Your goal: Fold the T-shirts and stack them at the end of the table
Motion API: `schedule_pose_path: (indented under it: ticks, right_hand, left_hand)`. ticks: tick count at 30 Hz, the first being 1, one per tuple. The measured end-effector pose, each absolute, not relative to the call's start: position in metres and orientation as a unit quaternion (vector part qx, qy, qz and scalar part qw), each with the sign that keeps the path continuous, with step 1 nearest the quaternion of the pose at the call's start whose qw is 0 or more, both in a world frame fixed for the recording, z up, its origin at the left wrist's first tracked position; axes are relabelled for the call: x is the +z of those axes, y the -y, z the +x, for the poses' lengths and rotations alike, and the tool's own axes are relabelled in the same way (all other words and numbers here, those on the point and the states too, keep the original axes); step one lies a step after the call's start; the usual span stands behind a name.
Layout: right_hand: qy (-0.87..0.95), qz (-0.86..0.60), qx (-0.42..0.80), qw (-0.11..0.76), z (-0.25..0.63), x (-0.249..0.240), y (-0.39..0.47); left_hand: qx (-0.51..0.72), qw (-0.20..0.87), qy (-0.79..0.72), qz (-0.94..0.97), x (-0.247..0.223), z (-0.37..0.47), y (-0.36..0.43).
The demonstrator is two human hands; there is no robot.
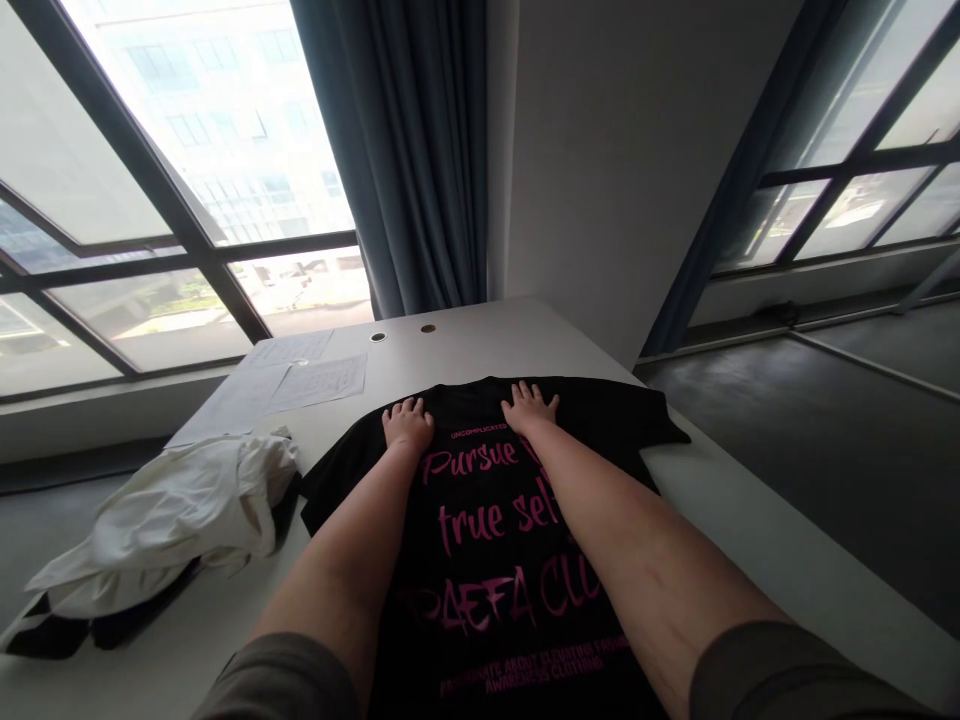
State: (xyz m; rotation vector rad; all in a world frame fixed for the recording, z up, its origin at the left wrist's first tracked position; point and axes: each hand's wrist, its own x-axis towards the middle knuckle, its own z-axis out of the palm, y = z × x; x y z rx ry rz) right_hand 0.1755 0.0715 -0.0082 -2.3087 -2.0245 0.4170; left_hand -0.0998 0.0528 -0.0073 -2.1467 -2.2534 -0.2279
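Left hand: Open and palm down, the left hand (409,425) lies with fingers spread on the upper part of a black T-shirt (604,412), gripping nothing.
Right hand: Also open, the right hand (531,412) rests flat on the same cloth near its top edge, across the neckline from the left.
Black T-shirt: Spread beneath both hands, its sleeves reach outward past each; pink lettering (472,525) runs between the hands and down toward the wearer. The lower hem is not in view.
Step in hand: The pose appears to be one of flattening or steadying the upper part of the garment.
Next move: From this pose, lifting the cloth would call for fingers closing on an edge; smoothing it, for light, even palm pressure.
White garment: Crumpled left of the left hand, a white garment (180,500) lies over dark cloth (142,618), possibly a second piece, though the shadow makes that hard to tell.
Papers: Beyond the left hand, handwritten papers (319,382) lie on the white table (495,338).
Window side: Farther out, past both hands, a blue-gray curtain (427,150) hangs beside a bright window (255,120).
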Motion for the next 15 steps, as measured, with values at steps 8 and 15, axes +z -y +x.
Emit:
schedule_pose_path:
  ticks: [8, 15]
  right_hand:
    - [0.651, -0.744, 0.151, 0.0, 0.188, -0.01, -0.098]
    - [0.648, -0.747, 0.152, 0.01, 0.191, -0.012, -0.111]
  left_hand:
    - [-0.035, -0.064, 0.719, -0.691, -0.013, -0.106, -0.084]
    - [-0.051, -0.035, 0.683, -0.727, -0.013, -0.104, -0.081]
